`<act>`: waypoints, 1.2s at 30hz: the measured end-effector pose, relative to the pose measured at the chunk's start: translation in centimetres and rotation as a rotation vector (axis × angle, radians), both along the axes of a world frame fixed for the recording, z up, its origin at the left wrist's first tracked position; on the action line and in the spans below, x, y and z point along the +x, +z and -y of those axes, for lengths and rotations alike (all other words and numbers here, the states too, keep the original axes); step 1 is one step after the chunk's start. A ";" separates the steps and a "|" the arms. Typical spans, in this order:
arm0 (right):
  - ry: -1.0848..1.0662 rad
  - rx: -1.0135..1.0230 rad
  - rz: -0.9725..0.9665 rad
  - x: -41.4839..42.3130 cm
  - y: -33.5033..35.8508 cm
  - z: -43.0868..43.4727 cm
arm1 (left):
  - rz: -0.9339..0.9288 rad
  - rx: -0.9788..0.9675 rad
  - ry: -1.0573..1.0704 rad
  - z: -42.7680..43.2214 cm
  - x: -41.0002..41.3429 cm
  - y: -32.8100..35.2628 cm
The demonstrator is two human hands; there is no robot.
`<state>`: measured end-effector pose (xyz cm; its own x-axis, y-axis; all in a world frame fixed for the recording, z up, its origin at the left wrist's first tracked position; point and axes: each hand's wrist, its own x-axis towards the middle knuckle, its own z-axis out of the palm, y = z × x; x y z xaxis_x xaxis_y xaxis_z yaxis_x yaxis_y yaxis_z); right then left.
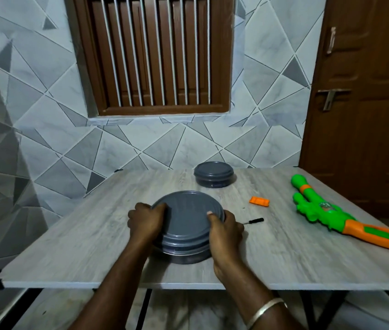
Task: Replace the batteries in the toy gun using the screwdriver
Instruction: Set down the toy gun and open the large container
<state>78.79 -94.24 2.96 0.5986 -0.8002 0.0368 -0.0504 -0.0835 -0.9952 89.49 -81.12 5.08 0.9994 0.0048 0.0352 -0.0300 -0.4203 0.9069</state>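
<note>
A round grey lidded container [186, 225] stands on the near middle of the table [93, 246]. My left hand [144, 222] grips the lid's left rim and my right hand [224, 231] grips its right rim, thumb on top. The green and orange toy gun [346, 216] lies at the right side of the table. An orange battery cover [259, 201] lies loose between the gun and the container. A small black-handled screwdriver [255, 220] lies just right of my right hand.
A second grey lidded container [213, 174] stands at the table's far edge by the tiled wall. A brown door [365, 91] is at the right and a barred window [155, 53] is above.
</note>
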 end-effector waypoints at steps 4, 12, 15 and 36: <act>-0.008 0.053 0.043 -0.6 -0.5 -0.4 | 0.024 0.172 -0.056 0.0 0.0 0.6; 0.056 0.177 0.147 -0.9 -0.2 -0.4 | 0.097 0.488 -0.131 2.1 1.0 2.7; 0.057 0.181 0.144 -0.8 -0.1 -0.3 | 0.117 0.560 -0.117 3.0 1.0 2.7; -0.067 0.045 0.203 -0.5 -0.8 -1.1 | 0.241 0.722 -0.091 4.2 1.5 3.2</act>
